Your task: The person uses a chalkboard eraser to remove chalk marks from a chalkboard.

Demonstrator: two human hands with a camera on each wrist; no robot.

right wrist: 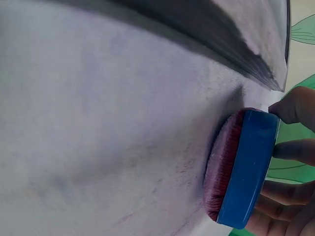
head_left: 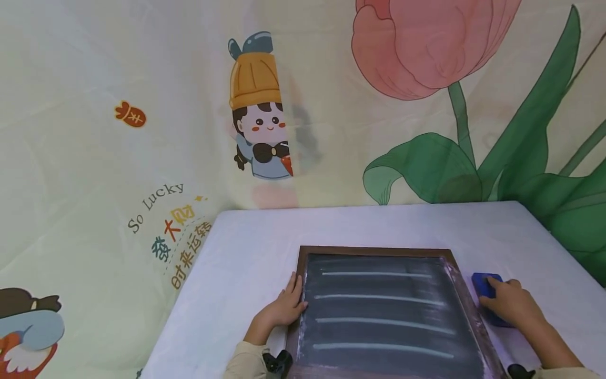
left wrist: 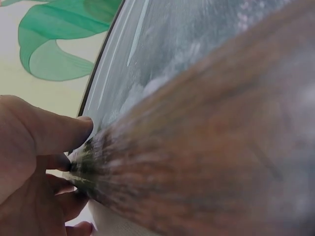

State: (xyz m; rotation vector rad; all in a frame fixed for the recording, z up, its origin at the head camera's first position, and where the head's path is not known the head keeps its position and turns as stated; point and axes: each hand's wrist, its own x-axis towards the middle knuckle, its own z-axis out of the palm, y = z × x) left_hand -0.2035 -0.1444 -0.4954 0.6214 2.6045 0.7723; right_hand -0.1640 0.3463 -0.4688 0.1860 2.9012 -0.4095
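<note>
A dark chalkboard (head_left: pixel 379 310) in a brown wooden frame lies on the white table, with several horizontal chalk lines drawn across it. My left hand (head_left: pixel 282 305) grips the board's left edge; in the left wrist view the thumb (left wrist: pixel 64 132) lies over the frame (left wrist: pixel 197 147) and the fingers are at its side. Right of the board, my right hand (head_left: pixel 516 302) holds a blue chalkboard eraser (head_left: pixel 483 287). The right wrist view shows the eraser (right wrist: pixel 251 169) with its reddish felt side toward the table; whether it touches the cloth I cannot tell.
The white-covered table (head_left: pixel 255 237) extends behind and beside the board. Pinkish chalk dust marks the cloth (right wrist: pixel 162 196) near the eraser. Behind the table hangs a cream backdrop (head_left: pixel 189 79) with a printed tulip (head_left: pixel 431 47) and cartoon figures.
</note>
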